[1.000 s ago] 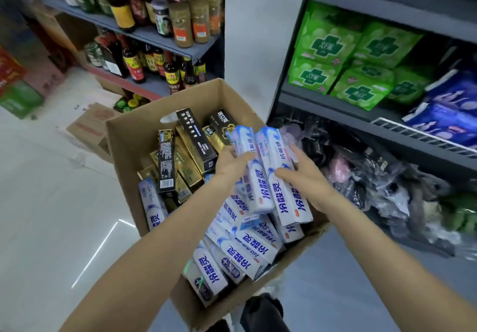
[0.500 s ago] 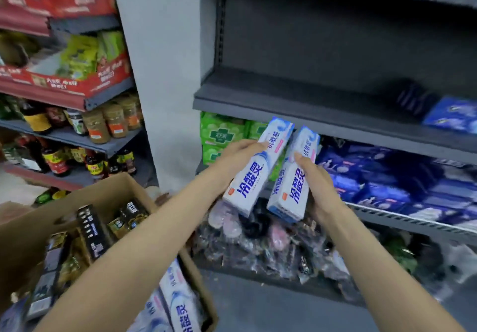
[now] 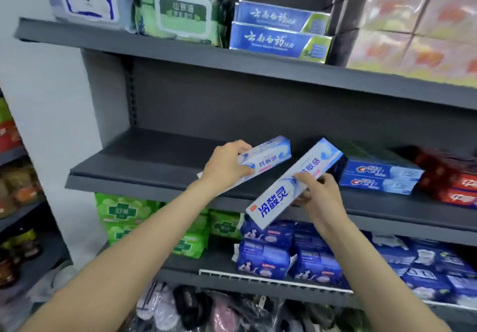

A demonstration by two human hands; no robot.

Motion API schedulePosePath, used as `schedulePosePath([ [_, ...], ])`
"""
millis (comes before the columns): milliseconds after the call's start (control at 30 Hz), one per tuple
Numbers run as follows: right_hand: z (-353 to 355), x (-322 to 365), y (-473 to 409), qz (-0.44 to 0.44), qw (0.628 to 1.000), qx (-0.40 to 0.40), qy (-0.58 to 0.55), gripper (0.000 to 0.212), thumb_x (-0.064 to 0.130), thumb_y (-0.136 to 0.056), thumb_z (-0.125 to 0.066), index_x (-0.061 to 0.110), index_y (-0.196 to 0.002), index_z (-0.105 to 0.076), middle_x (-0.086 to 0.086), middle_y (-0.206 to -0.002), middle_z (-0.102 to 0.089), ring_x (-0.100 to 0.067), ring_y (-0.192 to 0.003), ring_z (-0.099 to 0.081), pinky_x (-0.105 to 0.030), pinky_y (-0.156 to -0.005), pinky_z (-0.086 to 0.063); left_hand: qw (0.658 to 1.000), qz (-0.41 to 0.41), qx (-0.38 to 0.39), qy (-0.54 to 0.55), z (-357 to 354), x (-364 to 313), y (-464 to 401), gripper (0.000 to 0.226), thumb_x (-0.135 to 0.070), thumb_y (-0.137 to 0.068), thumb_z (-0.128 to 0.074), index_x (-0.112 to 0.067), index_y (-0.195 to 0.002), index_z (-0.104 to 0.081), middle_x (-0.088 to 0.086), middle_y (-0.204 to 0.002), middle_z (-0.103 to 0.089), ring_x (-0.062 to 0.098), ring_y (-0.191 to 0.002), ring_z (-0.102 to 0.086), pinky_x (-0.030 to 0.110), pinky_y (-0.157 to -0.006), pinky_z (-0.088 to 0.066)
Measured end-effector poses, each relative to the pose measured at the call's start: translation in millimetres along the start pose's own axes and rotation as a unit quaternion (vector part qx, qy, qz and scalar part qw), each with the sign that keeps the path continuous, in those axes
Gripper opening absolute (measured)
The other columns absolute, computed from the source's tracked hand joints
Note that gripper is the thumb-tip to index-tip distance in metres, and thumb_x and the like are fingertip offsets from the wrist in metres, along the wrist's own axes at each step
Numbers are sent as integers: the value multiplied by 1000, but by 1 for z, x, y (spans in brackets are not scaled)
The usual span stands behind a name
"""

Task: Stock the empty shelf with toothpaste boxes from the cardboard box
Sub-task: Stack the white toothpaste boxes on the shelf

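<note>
A: Toothpaste boxes?
B: Two. Left toothpaste box (image 3: 268, 160) is gripped by the left hand (image 3: 225, 166), fingers curled round its near end, far end out over the empty shelf (image 3: 144, 162), roughly level. Right toothpaste box (image 3: 291, 184) is pinched mid-length by the right hand (image 3: 320, 197), thumb on top, tilted, near end low and left of that hand, far end up toward the shelf.
A: Touching each other?
B: No, slight gap, side by side. Can't tell if the left one rests on the shelf board.
A: Around the hands?
B: Just right of the right hand, stacked blue-and-white toothpaste boxes (image 3: 379, 178) already sit on the same shelf, red boxes (image 3: 454, 187) further right. Above the hands, the upper shelf (image 3: 180, 52) carries wipes packs (image 3: 178, 12) and two blue boxes (image 3: 278, 39). Below the hands, green packs (image 3: 121, 212) to the left, blue packs (image 3: 265, 256) under the right hand. Lowest, dark bagged items (image 3: 206, 308), blurry.
A: Cardboard box?
B: Out of frame.
</note>
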State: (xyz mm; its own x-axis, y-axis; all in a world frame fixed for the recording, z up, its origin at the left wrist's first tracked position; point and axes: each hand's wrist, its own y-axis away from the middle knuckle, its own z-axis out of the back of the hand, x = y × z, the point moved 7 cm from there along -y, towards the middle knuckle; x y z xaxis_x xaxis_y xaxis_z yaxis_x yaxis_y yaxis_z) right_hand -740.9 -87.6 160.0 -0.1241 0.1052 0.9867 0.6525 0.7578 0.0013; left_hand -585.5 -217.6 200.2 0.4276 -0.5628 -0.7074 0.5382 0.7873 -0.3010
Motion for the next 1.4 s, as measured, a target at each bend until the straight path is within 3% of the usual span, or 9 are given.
schedulePosePath([
  [367, 71, 19, -111, 80, 995, -65, -7, 89, 1, -80, -70, 31, -142, -14, -11, -107, -65, -26, -83, -68, -41, -64, -59, 960, -114, 32, -254, -122, -11, -176, 43, -25, -90, -59, -33, -131, -50, 6, -132, -46, 30, -124, -42, 43, -101, -34],
  [667, 104, 27, -155, 119, 990, -63, -48, 53, -4, -83, -62, 24, -114, -30, -2, -95, -59, -25, -78, -66, -42, -62, -60, 939, -63, 51, -333, -195, -19, -242, 42, -14, -90, -56, -25, -130, -52, 11, -141, -37, 31, -135, -27, 54, -106, -29],
  [833, 104, 30, -163, 113, 993, -30, -18, 52, -4, -82, -64, 24, -111, -32, -4, -96, -61, -28, -89, -65, -47, -65, -59, 911, -114, -40, -394, -206, -28, -239, 50, -14, -83, -63, -21, -130, -46, 13, -140, -26, 32, -130, -26, 47, -101, -31],
  [933, 100, 35, -171, 106, 994, -28, -16, 50, -6, -83, -62, 23, -109, -30, -6, -97, -59, -29, -93, -63, -45, -59, -59, 946, -115, -11, -302, -197, -21, -240, 44, -13, -85, -62, -14, -127, -48, 12, -133, -38, 30, -125, -36, 40, -98, -34],
  [1033, 90, 41, -182, 108, 993, -27, -44, 49, -7, -85, -59, 21, -108, -27, -9, -102, -58, -30, -92, -62, -45, -58, -59, 995, -92, 17, -38, -173, -12, -226, 19, -15, -94, -53, -10, -110, -62, 11, -114, -62, 25, -105, -59, 26, -85, -43],
  [1133, 72, 38, -194, 132, 989, -16, -59, 48, -9, -85, -58, 18, -105, -23, -13, -113, -55, -22, -91, -63, -42, -62, -60, 976, 13, 108, 186, -156, -2, -199, 41, -43, -97, -44, -12, -105, -68, 2, -100, -70, 12, -87, -64, 25, -83, -45],
  [1200, 60, 34, -201, 148, 986, -16, -76, 50, -5, -82, -65, 20, -103, -26, -16, -115, -54, -23, -94, -63, -47, -69, -59, 974, 15, 170, 147, -150, 3, -186, 49, -60, -88, -48, -21, -110, -67, -4, -106, -70, 11, -96, -63, 26, -89, -45],
  [1267, 55, 29, -205, 174, 983, -51, -8, 61, 14, -68, -80, 23, -106, -34, -17, -118, -56, -28, -104, -61, -52, -87, -53, 984, -33, 157, 76, -139, 9, -183, 35, -50, -82, -65, -23, -103, -66, -3, -104, -69, 14, -99, -63, 30, -88, -46],
  [1400, 48, 27, -214, 192, 935, -95, 283, 83, 11, -69, -81, 6, -135, -31, -22, -135, -31, -32, -124, -36, -25, -100, -30, 996, -60, 62, -13, -113, 9, -188, 37, -31, -80, -73, -17, -113, -63, -2, -106, -65, 14, -102, -60, 22, -83, -42],
])
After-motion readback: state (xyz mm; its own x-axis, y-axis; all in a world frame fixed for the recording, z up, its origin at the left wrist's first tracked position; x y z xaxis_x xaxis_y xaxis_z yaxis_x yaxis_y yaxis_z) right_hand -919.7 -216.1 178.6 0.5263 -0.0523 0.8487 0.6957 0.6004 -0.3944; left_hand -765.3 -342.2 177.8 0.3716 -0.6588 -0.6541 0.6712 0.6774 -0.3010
